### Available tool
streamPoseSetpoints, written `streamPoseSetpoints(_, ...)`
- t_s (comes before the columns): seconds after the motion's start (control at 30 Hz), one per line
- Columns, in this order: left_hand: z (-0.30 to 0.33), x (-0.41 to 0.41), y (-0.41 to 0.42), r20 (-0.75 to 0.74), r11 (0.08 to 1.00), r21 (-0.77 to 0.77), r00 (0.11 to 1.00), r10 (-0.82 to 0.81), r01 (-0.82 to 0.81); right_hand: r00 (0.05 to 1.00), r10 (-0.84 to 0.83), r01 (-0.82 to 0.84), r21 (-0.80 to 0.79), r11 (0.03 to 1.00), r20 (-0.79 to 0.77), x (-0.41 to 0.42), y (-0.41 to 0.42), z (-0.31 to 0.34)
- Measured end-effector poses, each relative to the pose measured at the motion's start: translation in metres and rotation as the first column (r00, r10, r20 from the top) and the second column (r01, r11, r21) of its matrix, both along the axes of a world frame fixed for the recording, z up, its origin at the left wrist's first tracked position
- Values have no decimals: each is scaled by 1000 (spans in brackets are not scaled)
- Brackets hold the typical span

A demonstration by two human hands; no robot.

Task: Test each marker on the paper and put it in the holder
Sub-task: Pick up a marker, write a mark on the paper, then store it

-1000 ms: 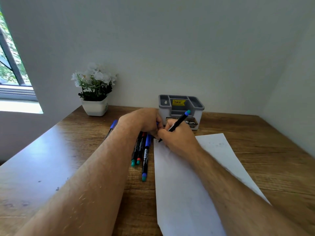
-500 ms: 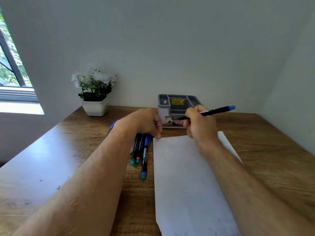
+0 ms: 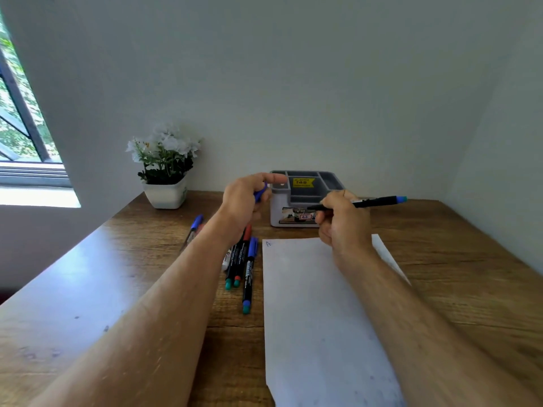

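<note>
**Recapping the tested marker**

The marker (image 3: 373, 202) lies nearly level in the air, just in front of the holder (image 3: 305, 198), its teal end pointing right and its bare tip pointing left. The right hand (image 3: 342, 221) grips it around the barrel near the tip. The left hand (image 3: 245, 201) is raised opposite, fingers curled around a small blue cap (image 3: 261, 193), with a clear gap between cap and tip.

A small mark sits at the top left corner of the paper (image 3: 317, 304), so the test stroke looks done; the step in hand appears to be capping. The next move calls for bringing cap and tip into line, pushing them together until seated, then dropping the marker upright into a holder compartment.

The holder's compartments look unfilled. The other markers (image 3: 239, 259) lie bunched on the desk (image 3: 455, 259) left of the paper, below the left wrist, and one more pen (image 3: 194, 227) lies further left. A flower pot (image 3: 166, 192) stands against the wall.
</note>
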State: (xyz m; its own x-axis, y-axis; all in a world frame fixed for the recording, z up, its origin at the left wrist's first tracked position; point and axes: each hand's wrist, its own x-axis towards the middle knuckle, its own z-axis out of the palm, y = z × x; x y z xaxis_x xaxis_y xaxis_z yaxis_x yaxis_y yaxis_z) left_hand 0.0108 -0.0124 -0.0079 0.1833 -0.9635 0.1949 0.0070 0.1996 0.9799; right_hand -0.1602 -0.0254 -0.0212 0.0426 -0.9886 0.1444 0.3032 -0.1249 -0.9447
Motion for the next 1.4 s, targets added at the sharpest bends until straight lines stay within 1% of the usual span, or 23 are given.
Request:
streamPoseSetpoints(0.1,2,-10,-1,-30,1000,11,999,-10,10,1000,7,-7,-9,1000,-11,1,0,-1)
streamPoseSetpoints(0.23,1,-10,-2,-169,997,-37,983,-76,71,999,5,-6,-21,1000,-42,1,0,-2)
streamPoseSetpoints(0.33,1,-9,-3,-239,994,-52,966,-101,91,999,1,-2,-39,999,-33,2,1,-2)
streamPoseSetpoints(0.47,-3,-10,-4,-215,992,-42,968,-127,121,1000,-5,2,-103,995,-30,2,2,-3)
streamPoseSetpoints(0.53,-5,-11,-4,-244,991,-47,960,-134,126,1000,8,-8,-124,992,0,2,2,-2)
streamPoseSetpoints(0.73,-6,-11,-8,-450,996,-62,889,-83,61,976,119,-91,-153,984,183,1,5,-3)
streamPoseSetpoints(0.83,-6,-9,-9,-513,996,-69,855,-77,48,971,131,-95,-181,979,199,1,5,-2)
streamPoseSetpoints(1.1,-5,-10,-7,-440,996,-59,894,-84,65,981,119,-88,-194,977,156,1,1,-3)
streamPoseSetpoints(1.27,-1,-9,-4,-454,991,-51,880,-136,127,991,79,-52,-231,971,108,2,2,-2)
streamPoseSetpoints(1.4,0,-8,-3,-431,987,-46,888,-156,151,996,72,-56,-234,971,60,3,5,0)
